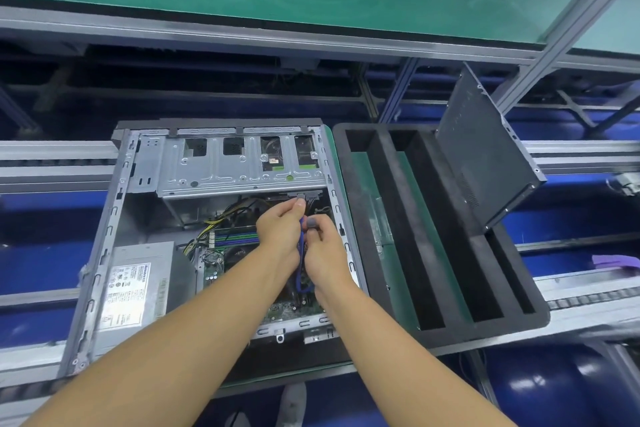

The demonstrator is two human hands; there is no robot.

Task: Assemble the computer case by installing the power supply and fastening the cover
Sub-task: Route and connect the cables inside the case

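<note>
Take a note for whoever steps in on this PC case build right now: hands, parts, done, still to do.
Left hand: pinches the connector under the drive cage.
Right hand: pinches the blue cable.
Done: power supply sits in the case.
Cover is off, leaning in the foam tray on the right.
Left: finish cabling, fit and fasten the cover.

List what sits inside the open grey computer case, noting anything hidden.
Visible: a silver labelled power supply box, a silver drive cage, yellow wires, a blue cable and part of a green circuit board. The left hand and right hand hide more of it.
</note>
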